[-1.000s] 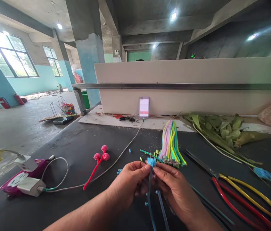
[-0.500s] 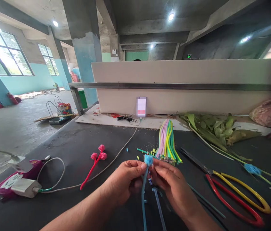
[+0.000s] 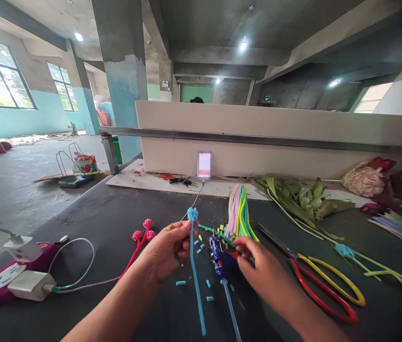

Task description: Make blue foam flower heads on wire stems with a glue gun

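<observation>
Between its thumb and fingers, my left hand [image 3: 172, 244] pinches a blue fuzzy-stem flower [image 3: 193, 214], whose long blue stem hangs down. My right hand [image 3: 253, 259] is closed around a thin green stem [image 3: 218, 233] that points left. Under that stem lies a dark blue glue gun [image 3: 217, 254] with a translucent stick running from its rear. Small blue cut pieces [image 3: 181, 283] are scattered on the black table around it. Just beyond my right hand is a bundle of pink, yellow and green stems [image 3: 238, 209].
Large scissors [image 3: 315, 270] with red and yellow handles lie at the right. Leaves [image 3: 304, 197] and a blue flower [image 3: 345, 251] are beyond them. Red stems with pink balls [image 3: 147, 228], a cable and a power strip [image 3: 19, 275] are at the left. A phone [image 3: 204, 165] stands at the back.
My right hand has let go of the blue flower, moved right and taken hold of the green stem. My left hand has moved left and up with the flower. The view has shifted slightly right.
</observation>
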Tool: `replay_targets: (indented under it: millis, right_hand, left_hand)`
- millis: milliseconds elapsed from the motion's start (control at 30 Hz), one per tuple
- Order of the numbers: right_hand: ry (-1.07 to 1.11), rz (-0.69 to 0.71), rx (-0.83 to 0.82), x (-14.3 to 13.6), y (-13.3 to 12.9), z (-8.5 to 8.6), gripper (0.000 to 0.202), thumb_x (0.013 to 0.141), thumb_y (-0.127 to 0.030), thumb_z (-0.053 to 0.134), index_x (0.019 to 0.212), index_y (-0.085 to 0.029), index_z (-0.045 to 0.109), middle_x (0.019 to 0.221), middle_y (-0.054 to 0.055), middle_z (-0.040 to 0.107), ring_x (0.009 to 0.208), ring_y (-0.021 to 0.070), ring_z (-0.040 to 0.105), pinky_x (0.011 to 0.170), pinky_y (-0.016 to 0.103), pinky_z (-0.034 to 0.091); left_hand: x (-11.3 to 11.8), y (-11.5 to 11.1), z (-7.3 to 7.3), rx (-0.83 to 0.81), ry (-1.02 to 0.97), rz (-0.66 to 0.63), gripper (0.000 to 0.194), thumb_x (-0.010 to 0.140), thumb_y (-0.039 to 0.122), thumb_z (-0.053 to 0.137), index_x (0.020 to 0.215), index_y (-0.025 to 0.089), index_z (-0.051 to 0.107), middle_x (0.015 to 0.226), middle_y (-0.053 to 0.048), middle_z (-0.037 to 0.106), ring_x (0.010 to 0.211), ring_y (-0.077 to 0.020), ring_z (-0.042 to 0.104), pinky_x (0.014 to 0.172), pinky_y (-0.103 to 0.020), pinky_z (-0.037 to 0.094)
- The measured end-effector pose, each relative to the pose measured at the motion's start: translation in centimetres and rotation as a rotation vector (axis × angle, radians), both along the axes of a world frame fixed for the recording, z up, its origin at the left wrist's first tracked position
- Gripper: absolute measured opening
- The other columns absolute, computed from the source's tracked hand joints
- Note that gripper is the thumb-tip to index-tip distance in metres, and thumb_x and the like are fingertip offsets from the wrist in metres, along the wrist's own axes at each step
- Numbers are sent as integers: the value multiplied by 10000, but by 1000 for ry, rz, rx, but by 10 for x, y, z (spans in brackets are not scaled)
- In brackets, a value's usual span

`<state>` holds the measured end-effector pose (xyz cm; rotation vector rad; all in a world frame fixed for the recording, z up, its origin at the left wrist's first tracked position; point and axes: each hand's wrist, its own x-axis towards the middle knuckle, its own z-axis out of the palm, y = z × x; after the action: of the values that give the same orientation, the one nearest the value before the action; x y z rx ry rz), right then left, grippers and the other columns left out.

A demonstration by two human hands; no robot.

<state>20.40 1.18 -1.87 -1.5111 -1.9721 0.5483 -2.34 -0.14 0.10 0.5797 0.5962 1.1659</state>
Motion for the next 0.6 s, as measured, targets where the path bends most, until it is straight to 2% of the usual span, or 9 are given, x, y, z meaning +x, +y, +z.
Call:
replay_targets:
  millis: [100,200,333,500,600]
  right_hand:
    - [-407,38,111,4,-7,-14,426,624,-66,476,1020,-173,592,1104,110,614,1051,279,548,881,446,400]
    - [-570,54,159,3,-11,-23,544,609,-15,452,1126,-151,558,1190,133,571,1119,280,516,904,460,387]
    - [-606,77,179,-3,-10,-23,586,609,9,438,1170,-127,539,1186,154,551,1110,282,517,914,452,393]
    - [-515,165,227,-4,-1,-25,534,581,40,428,1073,-114,570,1043,132,560,1025,241,545,940,359,406]
    - [-451,157,272,-2,3,-27,486,588,25,428,1028,-128,564,1016,123,555,1003,243,548,928,355,423]
  left_hand:
    - [-1,1,0,-18,3,19,202,754,275,663,856,113,597,687,16,487,460,-10,361,370,-126,226]
    - [-2,1,2,-32,13,42,225,736,308,680,825,122,588,708,8,522,447,-8,363,365,-126,224]
    - [-4,2,5,-59,36,67,237,734,332,677,808,136,568,693,17,533,428,-7,359,363,-127,207]
    - [-6,1,5,-41,71,37,242,743,347,662,773,132,556,648,28,495,426,-9,336,368,-137,187]
    - [-6,2,2,10,57,-3,224,719,300,690,769,125,559,642,33,466,440,-8,339,380,-141,184]
